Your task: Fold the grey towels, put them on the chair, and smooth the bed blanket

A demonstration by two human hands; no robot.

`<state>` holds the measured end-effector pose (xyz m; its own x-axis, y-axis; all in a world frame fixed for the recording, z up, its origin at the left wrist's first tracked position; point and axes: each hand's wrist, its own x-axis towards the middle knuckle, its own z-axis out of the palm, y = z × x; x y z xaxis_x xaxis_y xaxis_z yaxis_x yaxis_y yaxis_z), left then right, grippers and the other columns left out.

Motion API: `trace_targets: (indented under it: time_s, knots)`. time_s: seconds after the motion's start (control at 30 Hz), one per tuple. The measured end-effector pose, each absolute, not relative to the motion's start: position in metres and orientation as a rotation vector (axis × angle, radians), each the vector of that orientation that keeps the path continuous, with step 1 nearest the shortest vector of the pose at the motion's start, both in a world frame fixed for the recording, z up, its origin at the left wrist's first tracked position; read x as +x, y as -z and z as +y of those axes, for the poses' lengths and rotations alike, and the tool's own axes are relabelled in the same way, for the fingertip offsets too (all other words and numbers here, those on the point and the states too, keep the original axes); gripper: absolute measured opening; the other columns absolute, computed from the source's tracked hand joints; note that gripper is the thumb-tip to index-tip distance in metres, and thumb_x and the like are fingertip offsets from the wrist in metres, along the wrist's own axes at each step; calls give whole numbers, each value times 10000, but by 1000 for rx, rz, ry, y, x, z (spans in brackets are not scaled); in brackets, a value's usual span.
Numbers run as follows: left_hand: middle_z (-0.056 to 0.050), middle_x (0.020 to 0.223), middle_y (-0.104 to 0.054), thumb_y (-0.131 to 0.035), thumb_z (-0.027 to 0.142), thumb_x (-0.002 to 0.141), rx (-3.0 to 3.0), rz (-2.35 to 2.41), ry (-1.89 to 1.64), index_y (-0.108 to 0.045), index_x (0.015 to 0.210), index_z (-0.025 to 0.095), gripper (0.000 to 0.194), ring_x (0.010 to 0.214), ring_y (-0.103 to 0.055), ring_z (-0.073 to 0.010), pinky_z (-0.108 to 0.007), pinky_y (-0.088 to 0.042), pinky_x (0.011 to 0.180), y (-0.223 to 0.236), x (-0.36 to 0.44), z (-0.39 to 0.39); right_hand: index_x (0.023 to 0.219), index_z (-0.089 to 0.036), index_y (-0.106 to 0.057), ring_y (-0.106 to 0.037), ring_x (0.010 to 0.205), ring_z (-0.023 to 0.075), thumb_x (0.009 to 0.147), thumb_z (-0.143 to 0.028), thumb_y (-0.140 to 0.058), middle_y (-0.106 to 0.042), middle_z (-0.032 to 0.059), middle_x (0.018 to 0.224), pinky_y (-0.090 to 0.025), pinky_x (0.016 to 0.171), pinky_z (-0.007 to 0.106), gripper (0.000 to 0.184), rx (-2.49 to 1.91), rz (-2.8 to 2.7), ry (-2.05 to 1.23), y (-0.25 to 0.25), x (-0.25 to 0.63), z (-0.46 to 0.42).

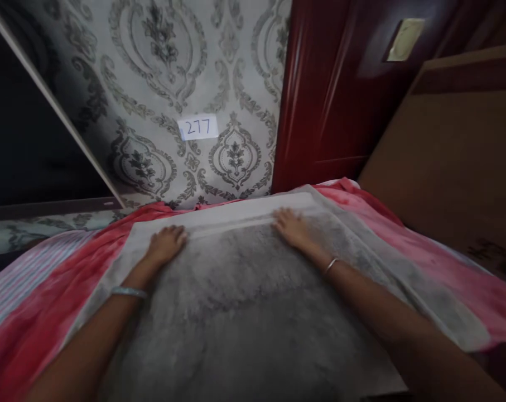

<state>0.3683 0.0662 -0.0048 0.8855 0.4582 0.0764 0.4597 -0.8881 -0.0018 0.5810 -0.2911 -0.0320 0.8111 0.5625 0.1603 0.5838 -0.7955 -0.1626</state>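
Note:
A large grey sheet of fabric or paper with a whitish band along its far edge lies spread out in front of me. My left hand rests on it near the far left corner, palm down with fingers stretched toward the right. On the far right part, my right hand lies flat on the sheet, its fingers spread close to the white band. Nothing shows in either hand. Under the sheet and out to both sides is a red and pink blanket.
Behind stands a patterned wallpapered wall with a paper label reading 277. A dark screen-like panel is at left. At right are a dark red door or cabinet panel and a cardboard box. Striped cloth shows at left.

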Motion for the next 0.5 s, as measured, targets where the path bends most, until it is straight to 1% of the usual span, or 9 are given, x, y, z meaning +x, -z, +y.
trace_targets:
  time_s: [0.03,0.07,0.13,0.23,0.33,0.4,0.43,0.5]
  knots:
    - [-167,1632,-434,-317,445,1028,-3069,-584,112,-507,1541,205,598,1519,-385,-357,-620,-344,1184,12,370,40,1612,-250,-396,-223,1577,321,1067,-455,-363,-275,107,1708,-216,1236,623,583,-2736,-1032,123,35,557,-278]
    - [-143,1661,-391,-355,455,1023,-3096,-443,104,-471,1567,234,599,1546,-339,-348,-613,-311,1209,19,371,16,1614,-274,-393,-229,1577,314,1064,-483,-380,-276,96,1709,-225,1237,609,589,-2670,-1176,75,39,536,-267]
    - [-130,1688,-341,-390,474,1022,-3095,-311,182,-417,1600,256,618,1570,-285,-348,-612,-257,1237,34,371,-23,1615,-306,-388,-213,1582,313,1066,-547,-355,-262,70,1715,-220,1240,610,600,-2576,-1327,38,46,508,-252]
    - [-131,1689,-337,-385,442,1027,-3060,-311,251,-420,1600,239,609,1573,-276,-352,-598,-231,1252,43,366,-46,1618,-305,-379,-220,1581,285,1073,-559,-327,-237,43,1725,-220,1254,567,603,-2561,-1376,13,47,501,-256]
    - [-131,1684,-345,-365,401,1016,-3041,-325,196,-414,1602,202,621,1563,-305,-342,-567,-249,1253,36,353,-33,1608,-320,-394,-250,1572,246,1077,-531,-344,-269,28,1716,-224,1261,503,573,-2698,-1242,23,40,521,-297]
    - [-133,1683,-341,-339,405,1005,-3024,-429,124,-397,1609,186,645,1561,-305,-354,-591,-260,1241,28,332,-13,1600,-327,-408,-280,1561,232,1080,-511,-345,-311,32,1701,-235,1256,477,555,-2842,-998,64,38,535,-343]
    - [-134,1681,-340,-322,413,999,-3012,-518,88,-394,1610,183,656,1560,-303,-366,-616,-264,1230,26,318,0,1598,-309,-415,-293,1555,241,1084,-490,-334,-331,51,1692,-239,1251,487,551,-2892,-875,81,38,540,-370]
    - [-149,1672,-348,-298,431,987,-2983,-665,63,-415,1599,170,676,1561,-299,-373,-638,-275,1216,24,283,30,1609,-253,-397,-295,1553,279,1087,-434,-312,-324,110,1688,-245,1236,552,559,-2951,-694,109,42,544,-425]
